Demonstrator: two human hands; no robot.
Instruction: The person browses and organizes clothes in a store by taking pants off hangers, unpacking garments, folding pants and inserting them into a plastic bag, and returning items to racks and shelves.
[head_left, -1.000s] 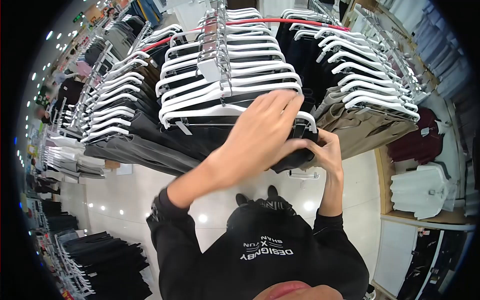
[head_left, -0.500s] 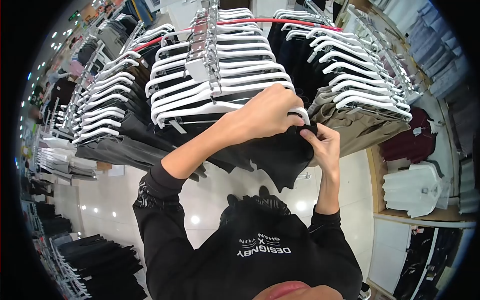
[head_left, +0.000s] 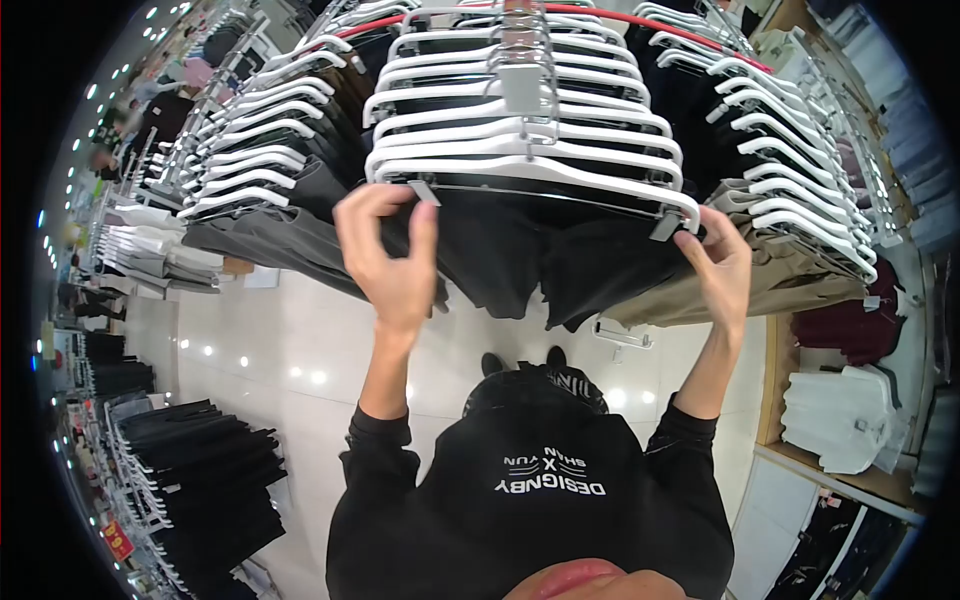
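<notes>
Clipped by its waist to the front white hanger (head_left: pixel 528 172) is a pair of black trousers (head_left: pixel 600 265), seen from above with the legs hanging down. My left hand (head_left: pixel 385 270) is at the hanger's left end, thumb and forefinger closed at the metal clip (head_left: pixel 424 192); the other fingers curl beside it. At the opposite end, my right hand (head_left: pixel 722 268) pinches the top corner of the trousers next to the right clip (head_left: pixel 664 226). Its fingertips are partly hidden behind the hanger end.
Several more white hangers (head_left: pixel 520 90) line the rail behind. Side racks carry grey trousers (head_left: pixel 265 250) on the left and khaki trousers (head_left: pixel 760 285) on the right. A white shirt (head_left: pixel 835 420) lies at the right. Stacked black clothes (head_left: pixel 205 490) hang lower left.
My left hand has left the right end of the hanger and moved across to the left clip. My right hand stays at the right corner. The view has shifted, and the front hanger shows fully.
</notes>
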